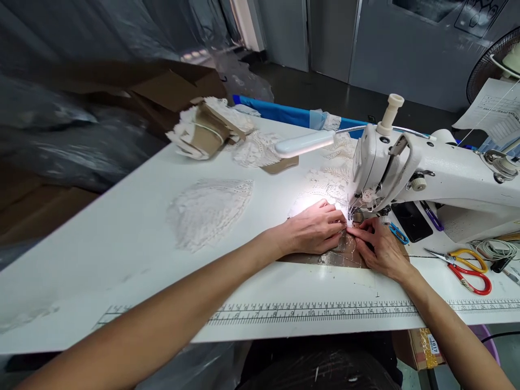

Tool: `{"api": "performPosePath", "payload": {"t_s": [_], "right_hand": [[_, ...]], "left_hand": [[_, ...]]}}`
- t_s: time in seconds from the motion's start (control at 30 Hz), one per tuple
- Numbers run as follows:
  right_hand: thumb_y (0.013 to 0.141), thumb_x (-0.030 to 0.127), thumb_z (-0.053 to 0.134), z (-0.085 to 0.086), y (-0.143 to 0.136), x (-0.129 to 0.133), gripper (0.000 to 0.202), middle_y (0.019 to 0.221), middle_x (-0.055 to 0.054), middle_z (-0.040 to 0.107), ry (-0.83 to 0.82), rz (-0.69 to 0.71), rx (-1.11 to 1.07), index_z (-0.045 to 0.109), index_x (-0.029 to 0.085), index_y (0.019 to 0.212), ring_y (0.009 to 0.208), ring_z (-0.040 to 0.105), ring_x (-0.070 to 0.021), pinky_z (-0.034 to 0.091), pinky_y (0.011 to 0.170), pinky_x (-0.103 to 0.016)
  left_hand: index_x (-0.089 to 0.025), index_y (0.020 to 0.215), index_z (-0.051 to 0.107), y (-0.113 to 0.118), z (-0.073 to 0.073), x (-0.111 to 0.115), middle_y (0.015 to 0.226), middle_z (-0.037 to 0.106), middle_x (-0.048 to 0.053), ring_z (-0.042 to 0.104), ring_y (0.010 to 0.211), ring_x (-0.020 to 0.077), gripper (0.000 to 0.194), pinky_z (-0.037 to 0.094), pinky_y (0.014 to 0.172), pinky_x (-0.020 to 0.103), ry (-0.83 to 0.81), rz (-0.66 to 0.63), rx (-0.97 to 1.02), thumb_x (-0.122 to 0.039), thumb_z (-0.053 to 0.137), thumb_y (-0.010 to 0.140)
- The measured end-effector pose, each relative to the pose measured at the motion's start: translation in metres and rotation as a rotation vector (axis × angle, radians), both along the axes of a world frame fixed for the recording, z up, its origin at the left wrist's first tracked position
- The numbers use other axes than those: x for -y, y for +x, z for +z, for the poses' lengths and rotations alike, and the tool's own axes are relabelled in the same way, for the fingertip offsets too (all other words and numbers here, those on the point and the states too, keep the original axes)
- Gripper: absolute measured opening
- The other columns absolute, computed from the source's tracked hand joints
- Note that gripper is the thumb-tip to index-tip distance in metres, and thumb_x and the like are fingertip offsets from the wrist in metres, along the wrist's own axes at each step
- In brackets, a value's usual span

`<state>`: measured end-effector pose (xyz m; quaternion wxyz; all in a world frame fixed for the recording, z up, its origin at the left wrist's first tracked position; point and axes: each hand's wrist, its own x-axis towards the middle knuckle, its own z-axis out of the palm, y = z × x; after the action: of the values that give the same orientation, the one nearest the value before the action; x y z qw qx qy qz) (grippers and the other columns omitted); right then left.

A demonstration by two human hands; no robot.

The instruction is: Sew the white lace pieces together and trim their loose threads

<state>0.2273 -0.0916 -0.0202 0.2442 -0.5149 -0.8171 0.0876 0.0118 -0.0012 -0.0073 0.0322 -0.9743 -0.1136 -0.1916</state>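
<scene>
From here I see a lace piece (209,211) lying flat on the desk (122,254). Further right, my left hand (314,230), fingers bent together, lies against the white lace (325,187) by the needle; I can't tell whether it pinches any. My right hand (379,246) is loosely curled beside the sewing machine (442,168), its grip unclear. Scissors (454,260) lie rightmost.

Scissors (454,261) with red and yellow handles lie on the table (122,244) at right, near a black phone (412,222); a fan (479,70) shows far right.
</scene>
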Motion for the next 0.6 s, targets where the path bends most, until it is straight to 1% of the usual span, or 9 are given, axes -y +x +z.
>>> {"api": "performPosePath", "payload": {"t_s": [0.1, 0.2, 0.43, 0.6], "right_hand": [[0.098, 0.027, 0.051, -0.001, 0.000, 0.000, 0.032, 0.106, -0.011, 0.059, 0.017, 0.014, 0.044, 0.069, 0.029, 0.125, 0.092, 0.057, -0.0252, 0.055, 0.083, -0.044], [0.098, 0.028, 0.051, 0.001, -0.002, -0.001, 0.032, 0.106, -0.012, 0.060, 0.015, 0.008, 0.064, 0.069, 0.027, 0.124, 0.094, 0.058, -0.0265, 0.055, 0.084, -0.044], [0.097, 0.022, 0.049, 0.010, -0.007, -0.001, 0.033, 0.106, -0.013, 0.063, -0.035, -0.009, 0.098, 0.069, 0.023, 0.123, 0.096, 0.061, -0.0276, 0.056, 0.083, -0.044], [0.097, 0.022, 0.048, 0.015, -0.010, -0.003, 0.036, 0.108, -0.014, 0.065, -0.070, -0.048, 0.175, 0.065, 0.022, 0.129, 0.084, 0.065, -0.0261, 0.056, 0.074, -0.041]], "left_hand": [[-0.017, 0.085, 0.067, 0.000, 0.001, 0.000, 0.094, 0.070, 0.007, 0.057, 0.078, 0.0191, 0.021, 0.044, 0.075, 0.036, 0.001, -0.017, -0.011, -0.020, 0.047, 0.091], [-0.016, 0.084, 0.066, -0.001, 0.002, -0.001, 0.092, 0.070, 0.007, 0.057, 0.076, 0.0193, 0.019, 0.043, 0.074, 0.036, 0.009, -0.028, 0.001, -0.019, 0.048, 0.090], [-0.016, 0.081, 0.066, -0.002, 0.003, 0.000, 0.087, 0.068, 0.006, 0.056, 0.073, 0.0199, 0.018, 0.042, 0.072, 0.036, -0.001, -0.022, 0.025, -0.020, 0.051, 0.089], [-0.016, 0.077, 0.065, -0.001, 0.004, -0.002, 0.085, 0.066, 0.006, 0.054, 0.072, 0.0192, 0.021, 0.040, 0.071, 0.037, 0.014, -0.001, 0.023, -0.020, 0.048, 0.089]]}}
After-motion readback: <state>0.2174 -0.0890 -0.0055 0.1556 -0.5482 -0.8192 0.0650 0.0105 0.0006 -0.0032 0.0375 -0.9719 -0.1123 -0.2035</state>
